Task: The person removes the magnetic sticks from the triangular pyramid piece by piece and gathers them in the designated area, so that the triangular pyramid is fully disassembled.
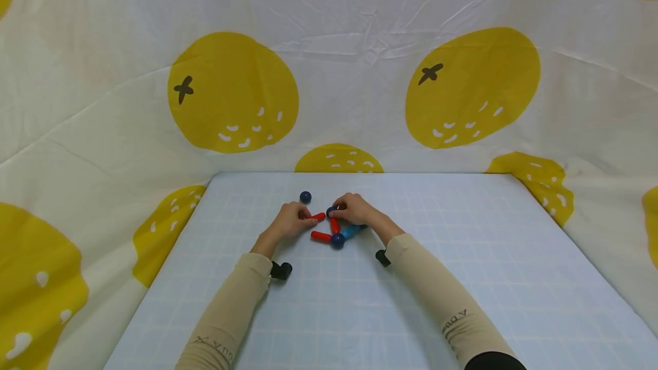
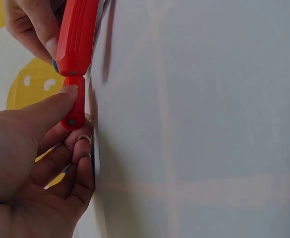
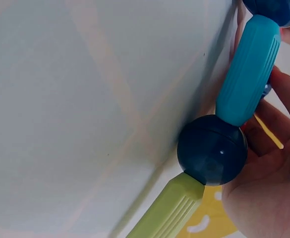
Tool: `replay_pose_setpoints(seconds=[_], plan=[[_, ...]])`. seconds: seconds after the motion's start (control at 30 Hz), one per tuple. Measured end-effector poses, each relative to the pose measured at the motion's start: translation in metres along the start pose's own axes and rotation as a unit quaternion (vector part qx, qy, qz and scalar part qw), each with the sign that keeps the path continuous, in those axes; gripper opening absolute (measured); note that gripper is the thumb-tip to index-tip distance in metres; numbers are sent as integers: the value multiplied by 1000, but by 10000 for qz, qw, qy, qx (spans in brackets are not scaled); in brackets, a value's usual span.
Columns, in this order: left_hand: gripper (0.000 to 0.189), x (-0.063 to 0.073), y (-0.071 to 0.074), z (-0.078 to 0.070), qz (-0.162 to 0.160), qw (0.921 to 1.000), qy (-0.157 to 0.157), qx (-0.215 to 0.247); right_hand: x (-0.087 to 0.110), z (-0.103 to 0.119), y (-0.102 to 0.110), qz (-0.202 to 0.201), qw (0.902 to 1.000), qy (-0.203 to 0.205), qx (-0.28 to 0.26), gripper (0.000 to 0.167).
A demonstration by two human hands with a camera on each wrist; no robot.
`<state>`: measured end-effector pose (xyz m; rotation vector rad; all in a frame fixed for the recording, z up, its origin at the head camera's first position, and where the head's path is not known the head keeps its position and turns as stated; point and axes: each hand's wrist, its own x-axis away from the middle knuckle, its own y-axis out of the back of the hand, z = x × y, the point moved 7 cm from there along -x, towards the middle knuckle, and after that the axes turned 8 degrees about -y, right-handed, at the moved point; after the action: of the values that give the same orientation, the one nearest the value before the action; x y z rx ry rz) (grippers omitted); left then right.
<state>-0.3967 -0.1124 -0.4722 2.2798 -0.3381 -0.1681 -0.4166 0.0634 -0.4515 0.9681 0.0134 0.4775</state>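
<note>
Near the far middle of the checked table [image 1: 329,313], a small red stick [image 1: 319,217] points right.
The left hand [image 1: 291,221] pinches it nearly sideways. Next, a grooved red bar [image 1: 321,237] points left from a shiny, round blue ball [image 1: 337,241]. From that ball, a light-blue bar [image 1: 350,232] slants away right. The right hand [image 1: 356,210] pinches another ball [image 1: 329,210].
</note>
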Motion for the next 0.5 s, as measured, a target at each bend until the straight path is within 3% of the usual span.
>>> replay_pose_setpoints(seconds=[0.2, 0.5], plan=[[20, 9, 9, 8, -228, 9997, -32, 68, -1, -1, -2, -23, 10000, 19, 37, 36], [21, 30, 48, 36, -529, 9984, 185, -23, 0, 1, 1, -33, 9999, 144, 59, 36]])
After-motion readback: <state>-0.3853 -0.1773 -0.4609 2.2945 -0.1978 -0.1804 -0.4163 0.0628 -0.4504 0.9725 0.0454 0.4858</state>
